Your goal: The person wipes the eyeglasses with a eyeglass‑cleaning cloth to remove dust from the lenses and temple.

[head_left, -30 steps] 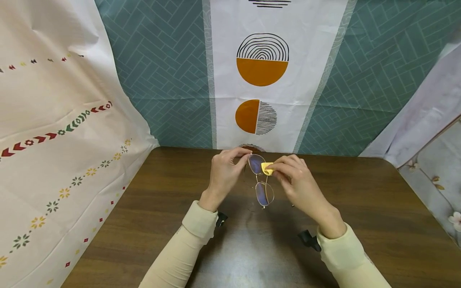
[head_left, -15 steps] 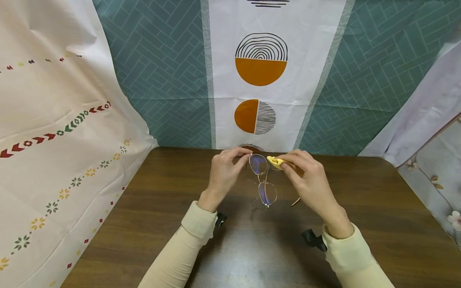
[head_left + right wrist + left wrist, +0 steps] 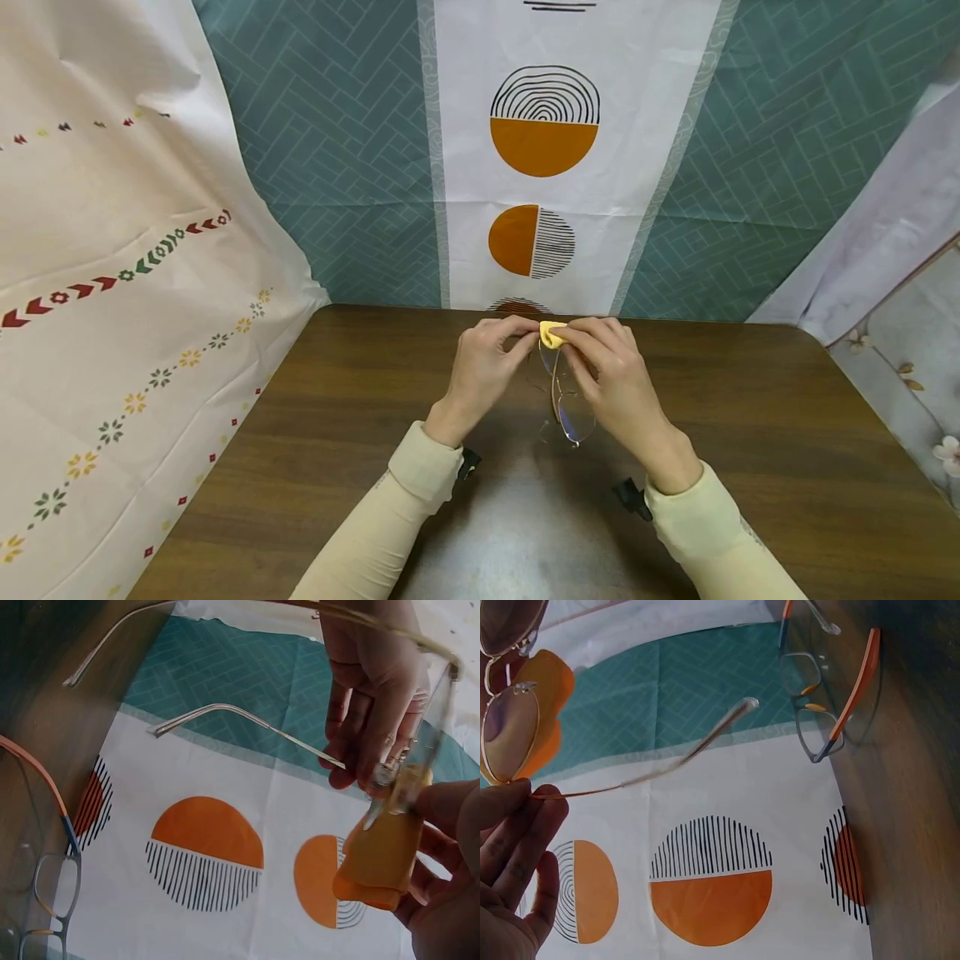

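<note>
My left hand (image 3: 483, 358) pinches thin gold-framed eyeglasses (image 3: 568, 422) where the temple meets the rim, holding them above the table with the lenses one below the other. In the left wrist view, the temple arm (image 3: 697, 754) sticks out past the fingertips. My right hand (image 3: 615, 375) grips a small folded yellow cloth (image 3: 552, 333) against the upper lens, close beside the left fingertips. The cloth hides most of that lens in the head view. In the right wrist view, the cloth (image 3: 379, 859) looks orange and wraps the lens edge.
A second pair of eyeglasses (image 3: 840, 720), grey-blue with orange temples, lies on the brown wooden table (image 3: 300, 450); in the head view I cannot make it out behind the hands. A patterned curtain (image 3: 352, 167) hangs at the table's back edge, and a cream cloth (image 3: 150, 333) hangs at left.
The right hand first drew the cloth rightward off the lens, then brought it back left onto the upper lens. The left hand and eyeglasses shifted slightly right, and the lenses turned more edge-on.
</note>
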`<action>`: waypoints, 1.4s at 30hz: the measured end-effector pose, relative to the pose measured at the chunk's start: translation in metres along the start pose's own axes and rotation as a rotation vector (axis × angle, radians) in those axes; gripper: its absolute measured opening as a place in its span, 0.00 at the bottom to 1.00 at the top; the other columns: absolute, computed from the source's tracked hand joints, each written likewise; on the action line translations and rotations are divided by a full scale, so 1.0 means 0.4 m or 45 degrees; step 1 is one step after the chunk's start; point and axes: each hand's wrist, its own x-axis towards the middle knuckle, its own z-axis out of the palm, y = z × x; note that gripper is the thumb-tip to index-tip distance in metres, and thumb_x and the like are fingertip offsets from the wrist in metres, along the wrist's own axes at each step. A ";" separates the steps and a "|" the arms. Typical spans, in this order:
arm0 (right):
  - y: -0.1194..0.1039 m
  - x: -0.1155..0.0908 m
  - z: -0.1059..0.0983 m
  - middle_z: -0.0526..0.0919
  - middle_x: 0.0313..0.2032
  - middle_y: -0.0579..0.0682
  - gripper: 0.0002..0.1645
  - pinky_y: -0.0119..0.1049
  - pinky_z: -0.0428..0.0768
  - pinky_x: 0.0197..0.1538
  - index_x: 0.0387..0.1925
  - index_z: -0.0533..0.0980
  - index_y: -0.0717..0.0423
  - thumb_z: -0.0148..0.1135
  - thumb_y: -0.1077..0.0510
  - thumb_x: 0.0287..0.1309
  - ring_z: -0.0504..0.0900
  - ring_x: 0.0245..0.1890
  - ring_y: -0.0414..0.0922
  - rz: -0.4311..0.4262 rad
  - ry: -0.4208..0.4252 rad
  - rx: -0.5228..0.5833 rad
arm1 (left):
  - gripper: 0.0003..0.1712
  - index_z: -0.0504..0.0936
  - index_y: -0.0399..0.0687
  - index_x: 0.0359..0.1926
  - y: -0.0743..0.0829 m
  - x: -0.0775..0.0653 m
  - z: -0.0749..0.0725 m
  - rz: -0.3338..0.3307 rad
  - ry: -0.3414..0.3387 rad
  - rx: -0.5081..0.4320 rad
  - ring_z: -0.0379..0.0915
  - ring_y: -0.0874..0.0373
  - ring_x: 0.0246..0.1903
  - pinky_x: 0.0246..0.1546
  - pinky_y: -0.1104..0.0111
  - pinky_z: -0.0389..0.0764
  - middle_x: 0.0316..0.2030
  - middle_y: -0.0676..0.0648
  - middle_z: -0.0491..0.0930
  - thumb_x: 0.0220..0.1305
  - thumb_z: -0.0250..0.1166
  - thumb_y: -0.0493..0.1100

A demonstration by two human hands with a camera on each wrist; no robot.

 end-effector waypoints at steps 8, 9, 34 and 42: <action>0.002 -0.002 0.001 0.84 0.46 0.57 0.22 0.48 0.69 0.47 0.49 0.86 0.63 0.72 0.77 0.53 0.77 0.45 0.56 -0.057 -0.110 0.000 | 0.05 0.91 0.43 0.41 -0.003 0.002 -0.004 0.006 0.009 0.044 0.85 0.51 0.36 0.38 0.58 0.82 0.36 0.48 0.91 0.64 0.74 0.36; 0.002 -0.001 0.000 0.84 0.46 0.57 0.21 0.48 0.69 0.48 0.49 0.86 0.62 0.72 0.77 0.53 0.78 0.45 0.56 -0.066 -0.122 0.002 | 0.05 0.91 0.43 0.41 -0.003 0.003 -0.006 0.007 0.013 0.046 0.85 0.52 0.36 0.38 0.58 0.82 0.36 0.48 0.91 0.64 0.74 0.35; -0.015 0.005 -0.030 0.85 0.45 0.49 0.22 0.45 0.71 0.48 0.45 0.86 0.59 0.71 0.79 0.50 0.78 0.45 0.49 -0.205 -0.341 0.046 | 0.05 0.92 0.42 0.41 -0.036 0.018 -0.043 -0.055 0.101 0.020 0.87 0.54 0.36 0.37 0.59 0.82 0.37 0.48 0.91 0.65 0.74 0.36; -0.008 0.010 -0.061 0.85 0.42 0.46 0.21 0.44 0.69 0.51 0.43 0.86 0.58 0.72 0.80 0.49 0.77 0.45 0.47 -0.136 -0.386 0.085 | 0.04 0.92 0.43 0.40 -0.038 0.018 -0.045 -0.095 0.124 0.011 0.87 0.56 0.35 0.38 0.59 0.82 0.37 0.48 0.91 0.66 0.73 0.37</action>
